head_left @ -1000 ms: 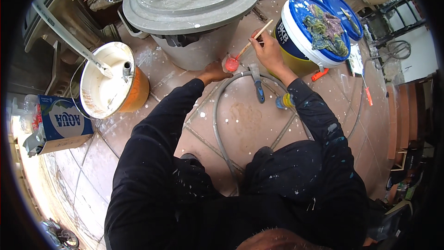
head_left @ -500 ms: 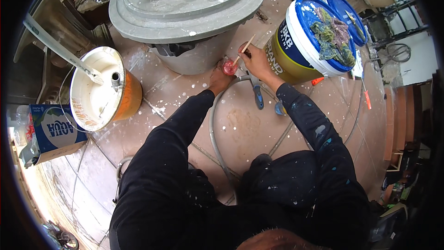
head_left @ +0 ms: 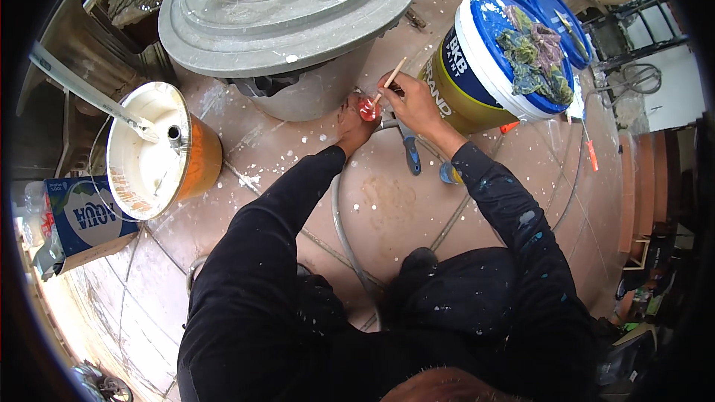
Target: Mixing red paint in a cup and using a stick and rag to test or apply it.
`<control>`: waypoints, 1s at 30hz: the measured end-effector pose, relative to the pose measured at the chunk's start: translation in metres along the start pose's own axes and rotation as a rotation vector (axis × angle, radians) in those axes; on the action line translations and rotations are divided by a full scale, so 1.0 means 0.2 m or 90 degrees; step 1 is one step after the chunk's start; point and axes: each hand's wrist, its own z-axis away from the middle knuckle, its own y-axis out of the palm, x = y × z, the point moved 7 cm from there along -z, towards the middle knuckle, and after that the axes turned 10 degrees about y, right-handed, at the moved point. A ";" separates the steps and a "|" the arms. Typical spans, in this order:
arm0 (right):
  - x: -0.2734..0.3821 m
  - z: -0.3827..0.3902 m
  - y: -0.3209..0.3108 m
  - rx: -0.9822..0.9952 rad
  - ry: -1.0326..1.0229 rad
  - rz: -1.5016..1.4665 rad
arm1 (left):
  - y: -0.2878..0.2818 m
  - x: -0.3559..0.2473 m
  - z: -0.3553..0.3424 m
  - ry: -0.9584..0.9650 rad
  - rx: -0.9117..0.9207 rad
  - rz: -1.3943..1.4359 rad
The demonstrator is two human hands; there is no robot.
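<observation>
Head view. Left hand [head_left: 356, 125] low at the near right foot of the grey lidded bin [head_left: 309, 93], fingers curled round a small red cup [head_left: 367, 110]; a narrow grip, thumb placement too small to make out. Cup sat just beside the bin's wall, toward the person; whether its base touched the tiled floor [head_left: 391, 212] could not be told.

Right hand [head_left: 411, 102] a little farther right of the bin, fingertips closed in a pinch on a pale wooden stick [head_left: 393, 73]. Stick stood tilted, upper end leaning right, away from the left hand. Its lower end met the cup at the mouth; depth inside unclear. Hands near each other, cup and stick between them.

On the floor, nearer the person than the bin and to its right: a scraper [head_left: 412, 156] with a blue and black handle, its upper part partly covered by the right wrist. A grey hose [head_left: 339, 227] curved from near the hands toward the knees, on the person's side of the bin.

Right of the bin, a blue-lidded pail [head_left: 465, 78], a crumpled stained rag [head_left: 532, 63] on its lid. Left of the bin, an orange bucket [head_left: 201, 160], pale-coated inside, a long-handled brush [head_left: 89, 94] leaning in it.
</observation>
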 end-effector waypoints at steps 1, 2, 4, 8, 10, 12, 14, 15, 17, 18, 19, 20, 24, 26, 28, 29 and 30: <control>0.03 0.00 -0.04 -0.009 -0.017 -0.009 | -0.02 -0.03 0.01 -0.010 0.020 0.068; 0.06 0.01 -0.08 -0.015 -0.013 -0.009 | -0.05 -0.07 0.01 -0.019 0.039 0.136; 0.14 0.03 -0.18 -0.019 -0.030 -0.023 | -0.11 -0.19 0.01 -0.003 0.059 0.135; 0.34 0.11 -0.41 -0.042 -0.026 0.042 | -0.22 -0.48 0.00 0.091 0.100 0.178; 0.44 0.15 -0.52 -0.054 -0.004 0.018 | -0.29 -0.62 0.00 0.171 0.078 0.200; 0.57 0.20 -0.58 -0.048 -0.041 0.029 | -0.30 -0.74 0.01 0.181 0.128 0.247; 0.68 0.26 -0.61 -0.044 -0.050 0.042 | -0.33 -0.83 0.01 0.181 0.124 0.281; 0.72 0.29 -0.61 -0.026 -0.063 0.062 | -0.34 -0.87 0.01 0.180 0.125 0.311; 0.80 0.35 -0.61 -0.028 -0.105 0.118 | -0.35 -0.93 0.01 0.188 0.127 0.316; 0.81 0.37 -0.61 -0.030 -0.100 0.127 | -0.34 -0.95 0.02 0.181 0.144 0.316; 0.82 0.39 -0.63 -0.062 -0.092 0.123 | -0.35 -0.97 0.02 0.192 0.133 0.320; 0.81 0.40 -0.64 -0.093 -0.079 0.115 | -0.35 -0.98 0.03 0.190 0.140 0.306; 0.76 0.40 -0.71 -0.152 -0.028 0.082 | -0.36 -0.99 0.06 0.207 0.157 0.241; 0.78 0.40 -0.75 -0.176 -0.078 0.056 | -0.37 -1.00 0.07 0.219 0.148 0.250; 0.79 0.41 -0.77 -0.196 -0.091 0.085 | -0.39 -1.00 0.07 0.224 0.145 0.257; 0.79 0.42 -0.77 -0.194 -0.093 0.084 | -0.41 -0.99 0.06 0.215 0.137 0.255; 0.79 0.42 -0.76 -0.181 -0.078 0.084 | -0.42 -0.98 0.06 0.203 0.134 0.252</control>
